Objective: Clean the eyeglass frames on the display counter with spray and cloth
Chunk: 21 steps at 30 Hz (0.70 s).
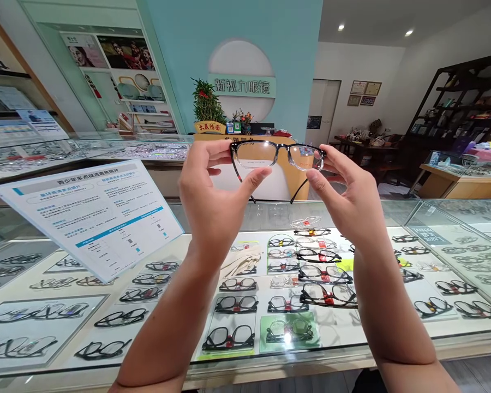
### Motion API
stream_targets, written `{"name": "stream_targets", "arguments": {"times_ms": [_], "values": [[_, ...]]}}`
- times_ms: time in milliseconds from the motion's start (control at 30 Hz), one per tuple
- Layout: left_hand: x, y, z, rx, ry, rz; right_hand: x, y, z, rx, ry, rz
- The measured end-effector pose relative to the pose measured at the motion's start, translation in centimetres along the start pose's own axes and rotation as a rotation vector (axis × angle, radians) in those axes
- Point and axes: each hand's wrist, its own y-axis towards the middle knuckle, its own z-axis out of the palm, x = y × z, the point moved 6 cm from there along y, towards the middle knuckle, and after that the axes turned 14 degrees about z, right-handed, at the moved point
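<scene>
A pair of eyeglasses [283,146] with a dark upper rim and clear lower rims is held up in front of me, above the glass display counter [396,215]. My left hand [216,188] grips its left end, fingers behind the frame and thumb below the lens. At the other end my right hand [343,191] pinches the hinge area, thumb toward me. Both temples are unfolded and point down and away. Small print shows on the lenses.
A printed sheet [92,215] in Chinese stands on the counter at left. Rows of eyeglasses [230,337] lie under the glass. Farther back are a reception desk [265,188], a potted plant [208,103], another display case [462,177] at right and dark shelves [460,103].
</scene>
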Motion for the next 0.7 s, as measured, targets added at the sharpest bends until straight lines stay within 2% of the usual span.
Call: {"name": "stream_targets", "arguments": {"times_ms": [300,567,700], "values": [[-0.60,-0.06,-0.16,-0.013,0.077,0.061,-0.31,0.23,0.71,0.040,0.022,0.054],[-0.31,-0.27,0.19,-0.059,0.006,0.060,-0.41,0.55,0.86,0.114,-0.065,0.149],[-0.50,-0.49,0.22,-0.078,0.006,0.104,-0.73,0.70,1.07,0.147,-0.050,0.159]]}}
